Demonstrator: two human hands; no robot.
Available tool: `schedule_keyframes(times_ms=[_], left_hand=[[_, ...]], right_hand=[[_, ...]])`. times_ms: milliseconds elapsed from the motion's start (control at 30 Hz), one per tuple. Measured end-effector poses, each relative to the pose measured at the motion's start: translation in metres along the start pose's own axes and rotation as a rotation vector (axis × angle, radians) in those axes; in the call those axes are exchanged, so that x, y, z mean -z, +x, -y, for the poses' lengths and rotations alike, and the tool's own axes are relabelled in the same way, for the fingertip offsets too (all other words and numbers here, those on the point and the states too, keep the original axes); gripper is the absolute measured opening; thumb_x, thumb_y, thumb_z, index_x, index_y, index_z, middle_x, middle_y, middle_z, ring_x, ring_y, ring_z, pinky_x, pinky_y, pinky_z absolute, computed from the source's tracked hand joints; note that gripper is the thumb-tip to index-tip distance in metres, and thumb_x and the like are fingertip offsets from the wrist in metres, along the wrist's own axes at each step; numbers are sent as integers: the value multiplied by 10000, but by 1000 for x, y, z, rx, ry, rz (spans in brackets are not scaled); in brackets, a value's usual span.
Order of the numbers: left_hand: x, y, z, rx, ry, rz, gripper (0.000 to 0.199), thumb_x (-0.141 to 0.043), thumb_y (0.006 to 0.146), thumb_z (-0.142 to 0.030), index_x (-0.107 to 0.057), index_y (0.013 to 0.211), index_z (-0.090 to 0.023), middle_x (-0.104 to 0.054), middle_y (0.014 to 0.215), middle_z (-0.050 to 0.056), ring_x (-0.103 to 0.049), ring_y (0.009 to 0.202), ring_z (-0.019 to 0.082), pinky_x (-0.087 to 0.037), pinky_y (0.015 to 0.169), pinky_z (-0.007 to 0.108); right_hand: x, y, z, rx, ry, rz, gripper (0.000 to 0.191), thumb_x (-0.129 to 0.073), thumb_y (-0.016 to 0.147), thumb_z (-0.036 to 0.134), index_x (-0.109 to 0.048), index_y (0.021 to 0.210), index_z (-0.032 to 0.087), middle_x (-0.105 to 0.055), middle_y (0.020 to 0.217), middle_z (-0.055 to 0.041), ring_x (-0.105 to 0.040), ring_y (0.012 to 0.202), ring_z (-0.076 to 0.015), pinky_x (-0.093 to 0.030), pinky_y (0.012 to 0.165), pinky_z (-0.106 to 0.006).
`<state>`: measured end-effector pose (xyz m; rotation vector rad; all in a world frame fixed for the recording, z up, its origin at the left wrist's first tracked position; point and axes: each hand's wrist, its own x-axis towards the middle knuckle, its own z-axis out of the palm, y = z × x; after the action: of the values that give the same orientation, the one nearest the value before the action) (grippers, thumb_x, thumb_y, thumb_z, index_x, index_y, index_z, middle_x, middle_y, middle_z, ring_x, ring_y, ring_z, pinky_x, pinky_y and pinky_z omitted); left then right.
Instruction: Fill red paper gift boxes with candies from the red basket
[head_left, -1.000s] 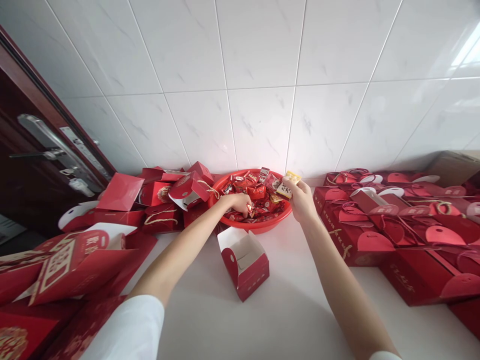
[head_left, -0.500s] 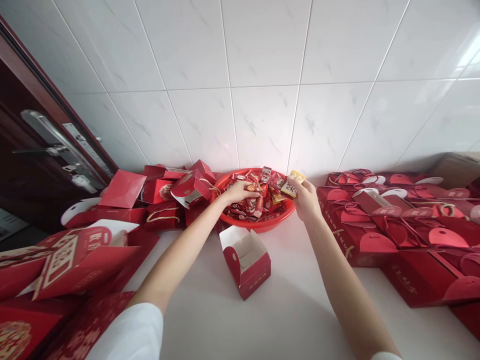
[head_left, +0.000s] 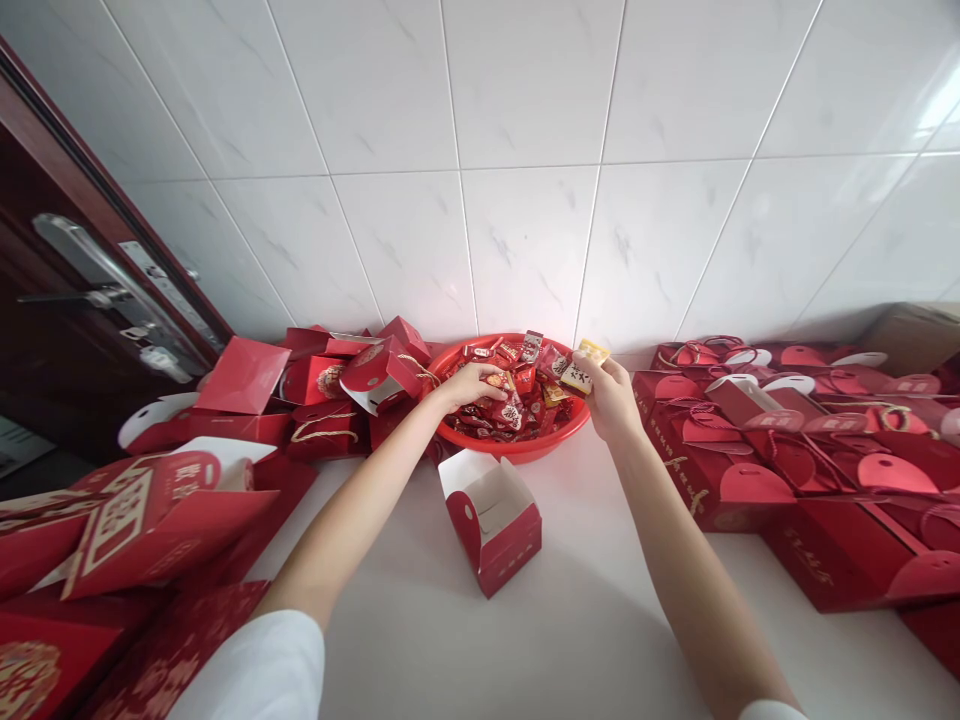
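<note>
A red plastic basin full of wrapped candies stands against the wall. Over its left half, my left hand has its fingers closed on red wrapped candies; how many is hard to tell. At the basin's right rim, my right hand pinches yellow-and-white wrapped candies with dark lettering. In front of the basin sits a small red gift box, its top open and its white inside showing. Neither hand touches that box.
Open red gift boxes lie piled at the left, some with rope handles. Closed red boxes stand in rows at the right. Behind is a tiled wall; a dark door with a metal handle is at the far left.
My left hand has turned slightly, and the red candies at its fingertips have shifted a little to the left. The right hand's grip on the yellow-and-white candies stays nearly the same.
</note>
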<state>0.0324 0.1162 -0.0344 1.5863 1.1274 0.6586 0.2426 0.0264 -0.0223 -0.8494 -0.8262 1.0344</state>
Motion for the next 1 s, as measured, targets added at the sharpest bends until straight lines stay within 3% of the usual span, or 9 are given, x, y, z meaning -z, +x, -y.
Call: schedule_keyframes(times_ms=[233,400,533,633,767,900,1000], left_hand=[[1,0,6,-50,144,-24,537,-855,549,-113,-759,1072,-188,-769,1046,41,-693,1057,270,-533,982,415],[1,-4,5,-62,252,-35,548,-837,675,-254,-721,1206,-182,-758,1115,65,-719,940,262,-580,843,390],[0,-10,3,-181,503,-107,496,-798,757,-364,-719,1226,-222,-732,1246,56,-641,1201,307,-461,1070,410],[-2,-16,0,-230,575,-157,512,-800,759,-317,-704,1253,-225,-687,1343,65,-596,1279,307,-412,1121,386],[-8,-25,-4,-273,440,-197,575,-839,702,-262,-698,1256,-197,-709,1295,76,-629,1224,301,-442,1098,379],[-15,-40,-11,-234,69,-71,625,-785,772,-383,-638,1348,-188,-711,1281,98,-656,1167,305,-514,1011,419],[-18,-54,-17,-275,-68,15,586,-743,810,-450,-664,1320,-170,-704,1287,119,-636,1194,316,-517,1007,420]], right_hand=[[-1,-2,0,-19,12,5,341,-851,590,442,-704,788,208,-746,804,-21,-714,818,-231,-593,729,-345],[1,0,-2,-16,5,19,357,-857,603,451,-700,804,202,-740,807,-26,-713,805,-227,-590,763,-356],[2,1,-3,-20,-9,24,357,-861,612,459,-694,805,209,-728,793,-13,-706,794,-221,-591,766,-364],[2,1,-3,-22,-4,22,357,-871,595,454,-697,794,214,-729,783,-9,-703,790,-219,-594,752,-359],[-1,-2,-3,-27,-7,38,363,-867,600,463,-703,800,208,-743,794,-24,-714,805,-233,-593,765,-363],[-7,-8,-1,-63,20,107,357,-854,610,450,-730,838,205,-771,874,-38,-729,846,-243,-593,792,-362],[-12,-14,2,-99,45,170,359,-857,615,453,-734,848,208,-773,873,-40,-735,860,-256,-594,783,-367]])
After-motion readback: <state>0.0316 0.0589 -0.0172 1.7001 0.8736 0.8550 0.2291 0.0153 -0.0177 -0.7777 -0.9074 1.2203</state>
